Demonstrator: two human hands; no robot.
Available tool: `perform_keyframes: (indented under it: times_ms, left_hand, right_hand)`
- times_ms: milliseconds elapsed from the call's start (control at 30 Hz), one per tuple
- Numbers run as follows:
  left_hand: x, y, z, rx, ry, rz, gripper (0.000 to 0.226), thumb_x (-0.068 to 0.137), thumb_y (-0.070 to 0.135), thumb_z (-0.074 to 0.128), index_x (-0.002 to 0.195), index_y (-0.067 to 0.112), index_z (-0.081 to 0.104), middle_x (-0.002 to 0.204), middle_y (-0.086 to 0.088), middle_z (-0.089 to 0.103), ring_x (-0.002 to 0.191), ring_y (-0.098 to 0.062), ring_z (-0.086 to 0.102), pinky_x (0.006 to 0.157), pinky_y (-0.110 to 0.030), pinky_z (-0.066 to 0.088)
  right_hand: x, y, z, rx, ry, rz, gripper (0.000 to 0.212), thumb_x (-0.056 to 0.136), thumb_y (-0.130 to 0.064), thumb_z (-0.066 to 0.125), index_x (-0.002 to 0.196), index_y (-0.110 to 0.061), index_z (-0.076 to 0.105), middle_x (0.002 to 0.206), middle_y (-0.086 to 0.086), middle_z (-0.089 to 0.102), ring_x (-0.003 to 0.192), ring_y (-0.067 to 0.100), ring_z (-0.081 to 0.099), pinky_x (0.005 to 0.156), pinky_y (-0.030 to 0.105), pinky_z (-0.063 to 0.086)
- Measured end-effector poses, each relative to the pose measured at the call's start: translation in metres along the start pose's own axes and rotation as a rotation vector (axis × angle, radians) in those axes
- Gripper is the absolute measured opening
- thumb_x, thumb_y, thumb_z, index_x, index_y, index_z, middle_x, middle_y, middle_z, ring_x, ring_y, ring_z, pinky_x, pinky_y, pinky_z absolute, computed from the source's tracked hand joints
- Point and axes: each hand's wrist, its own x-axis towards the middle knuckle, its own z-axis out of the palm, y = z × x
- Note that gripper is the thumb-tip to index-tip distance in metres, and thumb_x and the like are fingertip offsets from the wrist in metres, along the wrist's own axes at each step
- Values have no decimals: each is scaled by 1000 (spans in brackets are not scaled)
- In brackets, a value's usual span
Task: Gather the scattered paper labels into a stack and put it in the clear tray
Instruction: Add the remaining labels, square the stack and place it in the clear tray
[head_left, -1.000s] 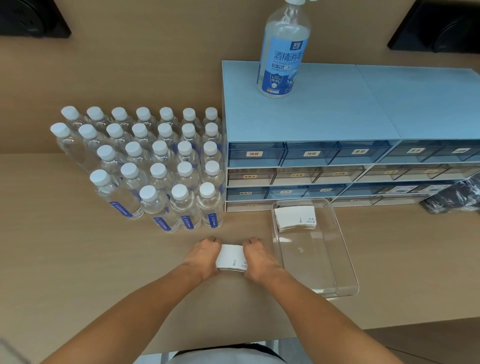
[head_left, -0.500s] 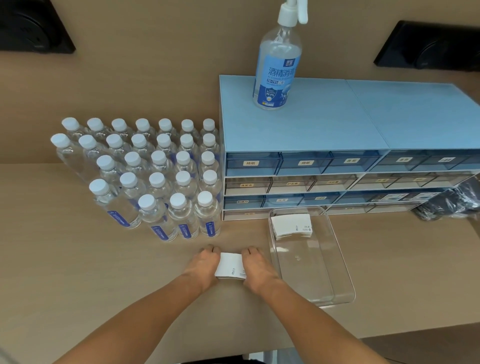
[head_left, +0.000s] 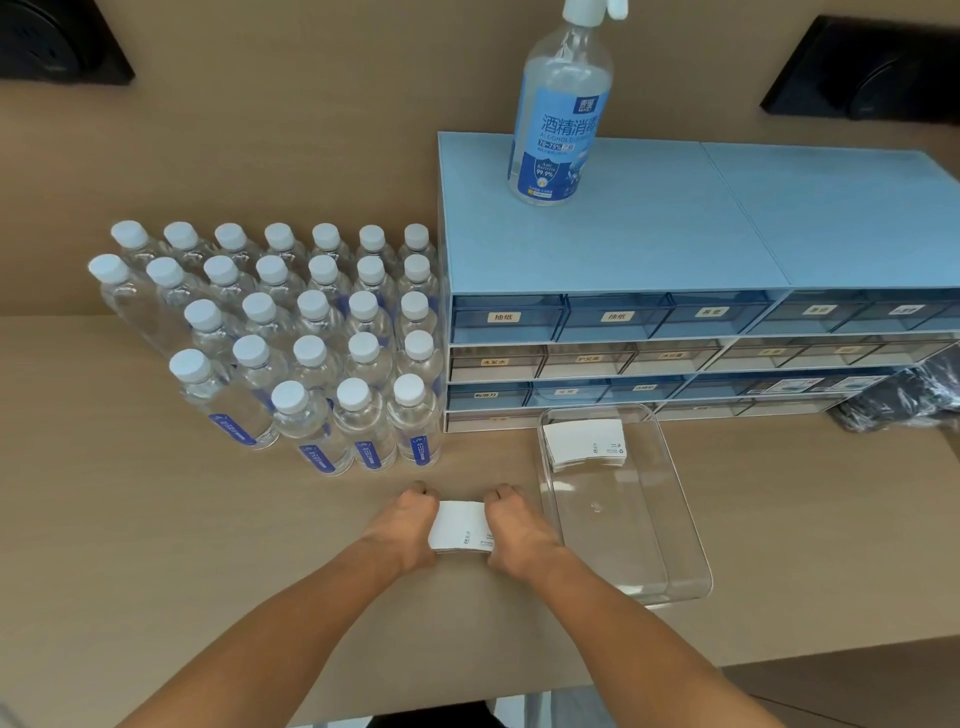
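Note:
A small stack of white paper labels (head_left: 461, 526) lies on the tan table, squeezed between both hands. My left hand (head_left: 405, 525) presses its left edge and my right hand (head_left: 517, 530) presses its right edge, fingers curled over the far side. Just to the right stands the clear tray (head_left: 685, 530), long and rectangular. A second stack of labels (head_left: 582, 440) lies inside the tray at its far end. The near part of the tray holds nothing.
A block of several clear water bottles (head_left: 291, 338) with white caps stands to the left behind my hands. A blue drawer cabinet (head_left: 675, 249) sits behind the tray with a spray bottle (head_left: 558, 114) on top. A black bag (head_left: 904, 395) lies at the right edge.
Both hands stay pressed on the label stack in the same spot. Only the camera view has tilted, shifting the scene lower in the frame.

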Motion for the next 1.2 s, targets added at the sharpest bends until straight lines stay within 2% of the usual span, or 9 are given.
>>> perform_keyframes:
  times_ms: [267, 367, 500, 633, 767, 833, 900, 1033, 1200]
  left_hand:
    - [-13, 2, -9, 28, -12, 22, 56, 67, 25, 81, 115, 13, 54, 117, -5, 49, 104, -25, 58, 80, -33, 51]
    - [-16, 5, -19, 39, 8, 44, 56, 67, 25, 82, 116, 15, 55, 115, -6, 51, 103, -25, 58, 81, -32, 51]
    - [-19, 9, -31, 38, 39, 56, 55, 69, 24, 80, 118, 14, 55, 117, -8, 53, 105, -26, 58, 84, -31, 50]
    - [-27, 9, -36, 21, 52, 13, 51, 73, 23, 76, 118, 16, 55, 118, -8, 58, 104, -25, 60, 75, -28, 47]
    - [-37, 14, -39, 14, 79, -34, 59, 73, 26, 78, 125, 17, 52, 123, -7, 55, 109, -24, 57, 83, -29, 49]
    - [-42, 20, -44, 18, 97, -50, 60, 72, 28, 79, 125, 18, 53, 122, -6, 55, 107, -23, 57, 78, -27, 47]
    - [-46, 29, -52, 45, 123, -48, 57, 71, 31, 79, 120, 17, 55, 118, -6, 57, 103, -23, 58, 74, -27, 47]
    - [-50, 69, -69, 88, 165, -62, 54, 67, 30, 80, 114, 16, 57, 113, -6, 59, 98, -23, 59, 77, -31, 54]
    - [-39, 147, -74, 85, 206, -49, 62, 63, 33, 83, 117, 20, 55, 113, -4, 58, 101, -22, 58, 81, -31, 52]
  right_hand:
    - [-14, -6, -8, -19, -10, 12, 57, 77, -8, 72, 128, -3, 48, 131, 13, 48, 131, 28, 39, 105, 34, 42]
    - [-20, -7, -17, -28, 9, 22, 54, 77, -8, 71, 126, -4, 49, 128, 13, 50, 128, 28, 42, 100, 35, 45]
    - [-24, -9, -31, -19, 22, 40, 51, 77, -12, 72, 124, -7, 51, 125, 11, 52, 122, 27, 48, 94, 36, 48]
    - [-26, -10, -43, -27, 12, 10, 44, 77, -14, 70, 118, -7, 55, 119, 13, 55, 114, 29, 54, 89, 34, 50]
    - [-28, -10, -53, -49, 22, -36, 42, 77, -15, 70, 116, -6, 57, 118, 13, 56, 108, 30, 58, 83, 32, 51]
    - [-31, -6, -59, -56, 28, -46, 42, 77, -16, 71, 116, -7, 57, 116, 14, 58, 104, 31, 60, 81, 33, 51]
    - [-36, 2, -67, -58, 44, -59, 42, 77, -17, 72, 115, -8, 57, 112, 14, 60, 99, 31, 63, 76, 33, 52]
    - [-53, 34, -91, -52, 97, -93, 33, 76, -15, 71, 107, -9, 60, 107, 13, 59, 88, 29, 63, 65, 31, 48]
    - [-75, 103, -116, -53, 139, -105, 46, 69, -17, 79, 108, -12, 58, 107, 9, 59, 93, 28, 62, 72, 33, 51]
